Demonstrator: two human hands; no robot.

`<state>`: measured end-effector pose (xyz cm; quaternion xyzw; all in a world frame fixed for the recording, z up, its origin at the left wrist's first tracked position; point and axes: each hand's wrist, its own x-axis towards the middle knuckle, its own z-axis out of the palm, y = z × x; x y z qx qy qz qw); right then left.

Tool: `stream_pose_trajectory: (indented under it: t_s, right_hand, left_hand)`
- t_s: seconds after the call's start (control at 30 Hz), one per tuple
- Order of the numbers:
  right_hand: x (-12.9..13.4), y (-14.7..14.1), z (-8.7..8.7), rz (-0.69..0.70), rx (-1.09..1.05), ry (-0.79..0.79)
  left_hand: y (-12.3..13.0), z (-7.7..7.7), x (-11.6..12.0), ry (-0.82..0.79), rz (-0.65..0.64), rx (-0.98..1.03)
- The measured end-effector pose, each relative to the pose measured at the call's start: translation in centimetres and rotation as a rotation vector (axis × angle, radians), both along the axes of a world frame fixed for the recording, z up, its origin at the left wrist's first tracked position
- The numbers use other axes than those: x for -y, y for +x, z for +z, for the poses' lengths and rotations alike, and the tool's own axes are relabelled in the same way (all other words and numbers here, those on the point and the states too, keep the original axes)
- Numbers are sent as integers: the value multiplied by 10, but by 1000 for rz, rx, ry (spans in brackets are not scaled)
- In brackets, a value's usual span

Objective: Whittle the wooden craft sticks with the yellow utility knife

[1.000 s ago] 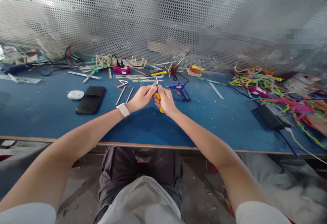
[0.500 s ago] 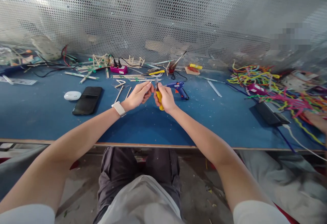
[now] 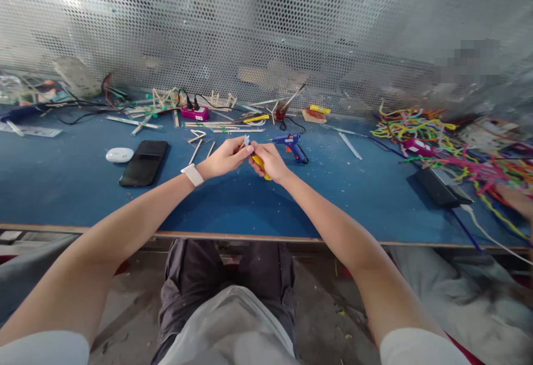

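My right hand [image 3: 268, 162] is wrapped round a yellow-handled cutter [image 3: 262, 167], whose blade tip points up and left toward my other hand. My left hand [image 3: 229, 156] is pinched beside the blade, touching the right fingers; what it holds is too small and hidden to name. Both hands are above the blue table [image 3: 233, 204]. Just right of them lies a blue glue gun [image 3: 293, 144]. Thin wooden sticks [image 3: 195, 152] lie left of and behind the hands.
A black phone [image 3: 144, 163] and a white case [image 3: 120, 155] lie to the left. Behind are a purple power socket [image 3: 195, 112] and stick structures [image 3: 164, 100]. Colourful pipe cleaners [image 3: 416, 123], a black box [image 3: 439, 187] and another person's hand [image 3: 514, 198] are at the right.
The cutter has tilted left, its blade now at my left fingers. My two hands have come together, and the left thumb has moved toward the right hand.
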<state>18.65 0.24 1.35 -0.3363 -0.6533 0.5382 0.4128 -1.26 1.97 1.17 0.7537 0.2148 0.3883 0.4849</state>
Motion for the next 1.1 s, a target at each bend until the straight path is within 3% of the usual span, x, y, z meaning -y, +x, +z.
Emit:
stream_pose_trajectory:
  t_s: [0.3, 0.7, 1.1]
  right_hand:
    - [-4, 0, -4, -34, 26, 2]
    - [2, -7, -4, -176, 29, 69]
    - [1, -6, -5, -197, -6, 68]
  left_hand:
    - [-7, 6, -6, 320, 187, -218]
    - [-2, 3, -6, 208, 235, -193]
    - [8, 1, -1, 141, 301, -129]
